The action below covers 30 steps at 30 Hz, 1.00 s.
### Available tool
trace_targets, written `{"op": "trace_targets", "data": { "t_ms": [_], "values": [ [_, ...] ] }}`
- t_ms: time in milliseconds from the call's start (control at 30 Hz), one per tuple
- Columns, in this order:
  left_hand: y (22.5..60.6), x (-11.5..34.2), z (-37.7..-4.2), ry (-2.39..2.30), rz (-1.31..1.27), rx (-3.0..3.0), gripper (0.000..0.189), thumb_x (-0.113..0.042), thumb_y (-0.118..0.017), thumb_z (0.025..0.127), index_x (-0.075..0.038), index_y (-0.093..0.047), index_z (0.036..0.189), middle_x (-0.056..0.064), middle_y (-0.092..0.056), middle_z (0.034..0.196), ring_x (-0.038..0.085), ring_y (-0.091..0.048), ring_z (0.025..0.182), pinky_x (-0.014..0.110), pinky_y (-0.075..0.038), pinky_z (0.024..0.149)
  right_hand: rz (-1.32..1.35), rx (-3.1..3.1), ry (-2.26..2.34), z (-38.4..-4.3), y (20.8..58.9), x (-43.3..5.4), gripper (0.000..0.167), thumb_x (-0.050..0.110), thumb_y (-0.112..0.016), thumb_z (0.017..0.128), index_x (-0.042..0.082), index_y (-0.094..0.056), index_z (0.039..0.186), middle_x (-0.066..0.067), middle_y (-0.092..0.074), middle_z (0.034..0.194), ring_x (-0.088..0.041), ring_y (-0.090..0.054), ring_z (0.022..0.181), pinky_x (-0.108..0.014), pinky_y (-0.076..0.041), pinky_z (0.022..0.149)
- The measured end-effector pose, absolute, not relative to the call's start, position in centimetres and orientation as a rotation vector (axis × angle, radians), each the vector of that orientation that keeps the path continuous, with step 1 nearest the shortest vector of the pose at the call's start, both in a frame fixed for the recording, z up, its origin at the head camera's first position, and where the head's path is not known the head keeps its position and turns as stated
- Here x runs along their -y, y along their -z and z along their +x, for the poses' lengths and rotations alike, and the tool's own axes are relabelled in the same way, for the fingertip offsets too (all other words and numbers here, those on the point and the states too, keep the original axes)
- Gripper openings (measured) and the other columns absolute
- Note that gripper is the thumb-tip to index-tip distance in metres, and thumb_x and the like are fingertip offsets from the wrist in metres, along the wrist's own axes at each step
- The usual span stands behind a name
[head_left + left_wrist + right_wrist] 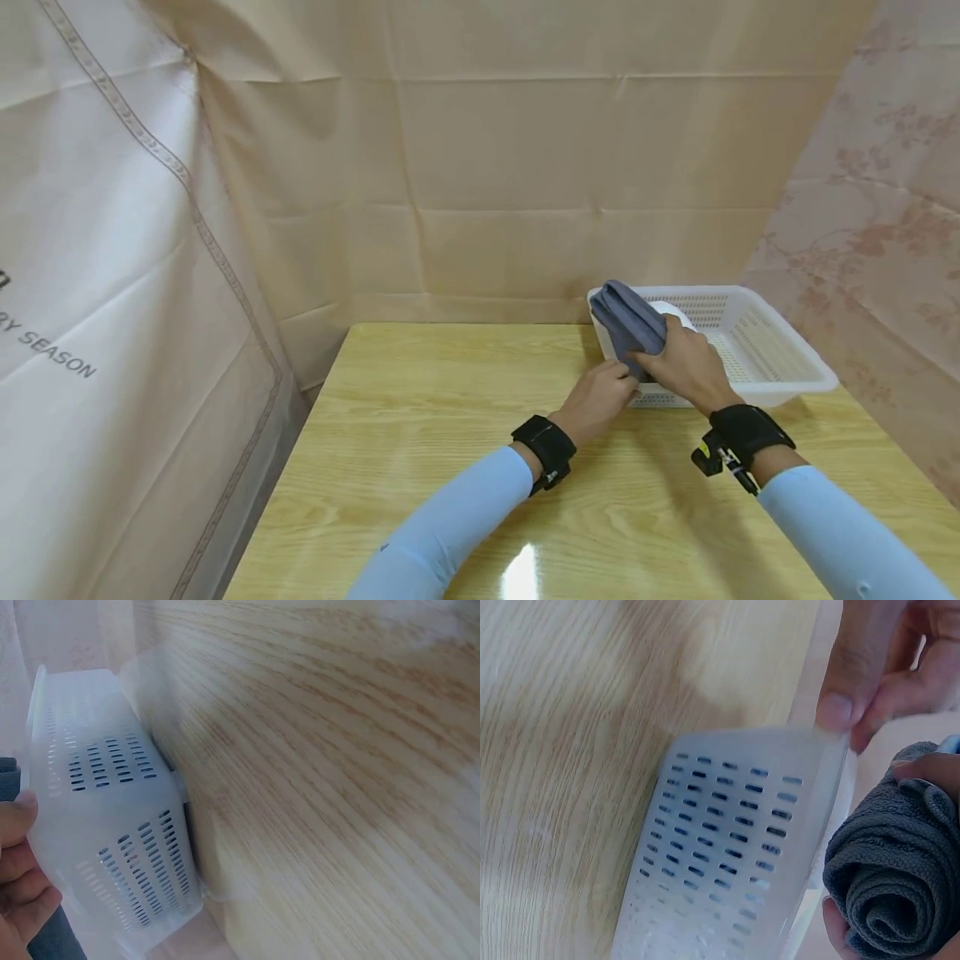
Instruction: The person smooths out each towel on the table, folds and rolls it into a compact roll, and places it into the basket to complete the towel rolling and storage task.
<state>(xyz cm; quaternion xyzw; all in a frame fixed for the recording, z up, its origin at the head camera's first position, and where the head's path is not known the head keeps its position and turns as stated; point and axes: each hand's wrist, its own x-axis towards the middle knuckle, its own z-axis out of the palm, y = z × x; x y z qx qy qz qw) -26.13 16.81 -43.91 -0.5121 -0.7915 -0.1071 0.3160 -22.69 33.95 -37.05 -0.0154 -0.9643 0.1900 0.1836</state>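
A rolled dark grey towel (628, 318) is gripped by my right hand (690, 365) over the near left part of a white plastic basket (795, 387). In the right wrist view, the towel's (889, 862) spiral end shows, with fingers wrapped around the roll. My left hand (598, 402) is at the basket's near left corner. Its thumb and fingers pinch the rim there, as the right wrist view shows. From the left wrist, the basket's slotted wall (127, 825) stands beside these fingers. Part of the towel is hidden behind my hands.
Inside the basket, behind the right hand, lies a white rounded thing (671, 312) whose kind I cannot tell. The basket stands at the far right of a wooden table (450, 400). Beige cloth (510, 167) hangs behind the table, with patterned cloth (885, 225) to the right.
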Motion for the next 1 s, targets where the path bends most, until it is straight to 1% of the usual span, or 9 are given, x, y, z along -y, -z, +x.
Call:
{"op": "trace_targets", "data": {
  "t_ms": [100,300,533,733,1000],
  "values": [
    [43.6,-17.0,-26.0,0.282,-1.365,2.105,0.013,-0.025,-0.071,0.1,-0.016,-0.08,0.101,-0.004,-0.067,0.094,0.009,-0.06,0.088,0.015,-0.048,0.081,-0.065,2.725,-0.535,-22.7,37.0,-34.7,0.083,0.041,-0.076,0.09,-0.016,-0.043,0.14,-0.037,-0.064,0.104,-0.046,-0.067,0.082,-0.056,-0.053,0.064],
    [43.4,-17.4,-25.9,0.285,-1.388,2.12,0.013,-0.025,-0.072,0.099,-0.016,-0.08,0.102,-0.003,-0.067,0.094,0.009,-0.06,0.087,0.012,-0.047,0.08,-0.096,2.717,-0.52,-22.7,37.1,-36.4,0.078,0.041,-0.076,0.089,-0.017,-0.047,0.133,-0.037,-0.063,0.1,-0.045,-0.066,0.077,-0.055,-0.051,0.059],
    [43.5,-17.6,-26.0,0.274,-1.391,2.115,0.01,-0.025,-0.072,0.099,-0.017,-0.079,0.101,-0.004,-0.069,0.096,0.009,-0.061,0.089,0.013,-0.047,0.082,-0.143,2.725,-0.533,-22.6,37.4,-37.9,0.082,0.045,-0.076,0.089,-0.018,-0.046,0.133,-0.039,-0.062,0.103,-0.049,-0.067,0.081,-0.056,-0.053,0.061],
    [43.4,-17.7,-26.2,0.258,-1.398,2.112,0.011,-0.026,-0.071,0.1,-0.019,-0.078,0.098,-0.006,-0.07,0.097,0.008,-0.06,0.09,0.015,-0.046,0.085,-0.181,2.726,-0.495,-22.5,37.5,-39.0,0.085,0.046,-0.075,0.09,-0.021,-0.044,0.132,-0.042,-0.061,0.1,-0.051,-0.065,0.077,-0.055,-0.051,0.058],
    [43.2,-17.5,-26.1,0.318,-1.403,2.108,0.01,-0.024,-0.072,0.099,-0.017,-0.079,0.098,-0.005,-0.07,0.095,0.009,-0.061,0.089,0.012,-0.046,0.083,-0.235,2.735,-0.471,-22.1,37.4,-40.6,0.085,0.044,-0.073,0.092,-0.025,-0.042,0.131,-0.045,-0.058,0.1,-0.053,-0.063,0.075,-0.059,-0.05,0.056]
  ]
}}
